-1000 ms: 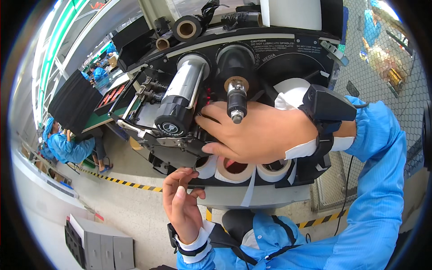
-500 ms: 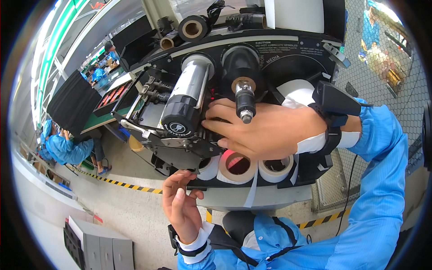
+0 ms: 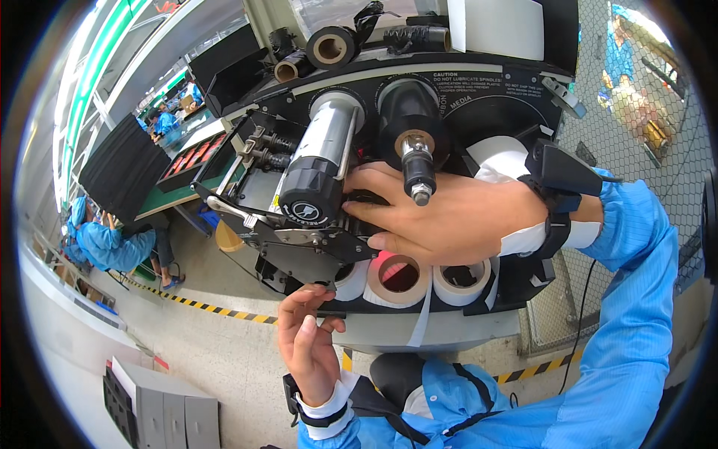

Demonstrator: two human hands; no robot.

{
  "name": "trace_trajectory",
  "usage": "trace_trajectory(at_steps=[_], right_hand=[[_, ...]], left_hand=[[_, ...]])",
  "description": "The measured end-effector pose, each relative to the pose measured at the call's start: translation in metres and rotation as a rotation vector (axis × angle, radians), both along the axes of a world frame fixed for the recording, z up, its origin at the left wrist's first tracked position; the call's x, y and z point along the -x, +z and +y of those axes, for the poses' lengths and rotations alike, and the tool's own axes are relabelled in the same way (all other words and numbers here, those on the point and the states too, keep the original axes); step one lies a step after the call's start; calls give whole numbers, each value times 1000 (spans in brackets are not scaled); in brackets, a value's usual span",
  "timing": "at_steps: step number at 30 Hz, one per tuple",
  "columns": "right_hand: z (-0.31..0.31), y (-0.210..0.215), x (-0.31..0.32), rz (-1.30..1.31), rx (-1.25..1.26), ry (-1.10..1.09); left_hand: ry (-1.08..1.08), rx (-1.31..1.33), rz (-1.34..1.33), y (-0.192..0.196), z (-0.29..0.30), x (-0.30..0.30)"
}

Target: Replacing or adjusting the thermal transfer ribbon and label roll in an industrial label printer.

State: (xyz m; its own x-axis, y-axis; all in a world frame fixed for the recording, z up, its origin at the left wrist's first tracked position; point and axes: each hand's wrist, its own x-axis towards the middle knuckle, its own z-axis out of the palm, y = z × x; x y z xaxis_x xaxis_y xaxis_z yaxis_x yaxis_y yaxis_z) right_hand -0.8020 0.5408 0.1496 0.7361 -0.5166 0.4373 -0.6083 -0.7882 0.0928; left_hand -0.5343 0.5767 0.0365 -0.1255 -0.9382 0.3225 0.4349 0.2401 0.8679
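A label printer (image 3: 314, 254) stands open-sided before me, with a silver take-up spindle (image 3: 329, 135), its black release knob (image 3: 303, 194) and a black ribbon roll (image 3: 407, 112) on a second spindle. My right hand (image 3: 426, 217) reaches in under the ribbon spindle's metal tip (image 3: 420, 179). Its fingers are stretched out and spread toward the mechanism beside the knob; the fingertips are partly hidden. Below the front edge is my left hand (image 3: 308, 344), palm up, fingers loosely bent and apart, fingertips close to the printer's lower plate. Nothing shows in either hand.
Rolls of white tape or labels (image 3: 399, 293) sit low in the printer, a loose strip (image 3: 421, 318) hanging down. Used ribbon rolls (image 3: 331, 49) lie on top. Wire mesh (image 3: 561, 299) stands right, a grey cabinet (image 3: 172, 411) lower left. People (image 3: 112, 243) sit at far left.
The printer and my left hand appear slightly farther right in the picture. My right hand keeps nearly the same place, its fingers still inside the mechanism.
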Motion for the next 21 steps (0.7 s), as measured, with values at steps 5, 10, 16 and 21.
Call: trace_trajectory(at_steps=[5, 10, 16, 21], right_hand=[[0, 2, -4, 37, 52, 32], [2, 2, -5, -105, -80, 20], [15, 19, -8, 66, -342, -144], [12, 16, -9, 73, -340, -157]], left_hand=[[-8, 0, -9, -1, 0, -3], [-11, -1, -2, -4, 0, -5], [-25, 1, 7, -7, 0, -3], [-31, 10, -1, -9, 0, -3]])
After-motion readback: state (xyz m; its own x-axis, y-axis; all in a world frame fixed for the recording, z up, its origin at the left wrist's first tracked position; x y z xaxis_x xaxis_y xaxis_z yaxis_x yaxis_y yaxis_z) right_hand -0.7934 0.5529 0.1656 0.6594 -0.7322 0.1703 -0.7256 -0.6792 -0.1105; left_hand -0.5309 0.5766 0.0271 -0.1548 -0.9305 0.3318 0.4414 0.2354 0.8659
